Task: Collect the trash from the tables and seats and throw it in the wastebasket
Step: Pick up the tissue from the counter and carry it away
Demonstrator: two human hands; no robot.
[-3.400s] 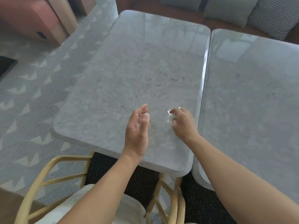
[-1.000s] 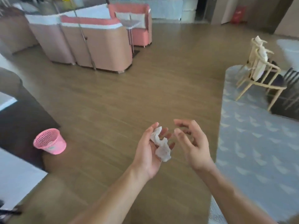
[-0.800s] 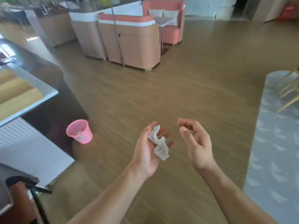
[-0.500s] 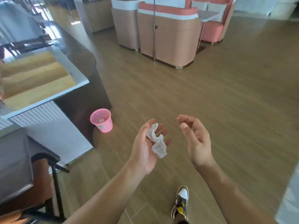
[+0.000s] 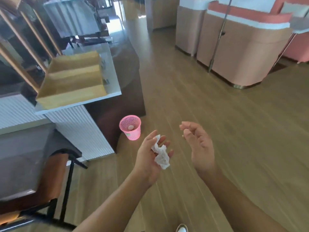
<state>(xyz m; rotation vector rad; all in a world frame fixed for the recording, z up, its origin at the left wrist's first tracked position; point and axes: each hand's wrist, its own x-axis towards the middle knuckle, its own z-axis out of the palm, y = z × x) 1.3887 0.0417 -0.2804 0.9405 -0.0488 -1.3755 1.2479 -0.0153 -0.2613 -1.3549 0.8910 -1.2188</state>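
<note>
1. Left hand (image 5: 148,158): palm up, fingers loosely curled, cradling a crumpled white tissue (image 5: 160,155) that lies across palm and fingers. Loose hold, not a tight fist.
2. Right hand (image 5: 199,145): empty, open, fingers slightly bent, palm facing left toward the tissue. Just beside the left hand, not touching it or the tissue.
3. Both forearms bare, coming in from the bottom edge, held over the wood floor (image 5: 234,131).
4. Pink mesh wastebasket (image 5: 130,127): upright on the floor, up-left of the left hand, near but apart. A small pale item lies inside at the bottom.
5. Wastebasket stands against the dark rounded base of a worktop (image 5: 115,91); a wooden tray (image 5: 73,81) sits on that white top.
6. Brown stool (image 5: 41,185) with black legs at lower left.
7. Pink-and-tan booths (image 5: 242,52) at upper right, well apart.
8. White shoe tip (image 5: 181,229) at the bottom edge.
</note>
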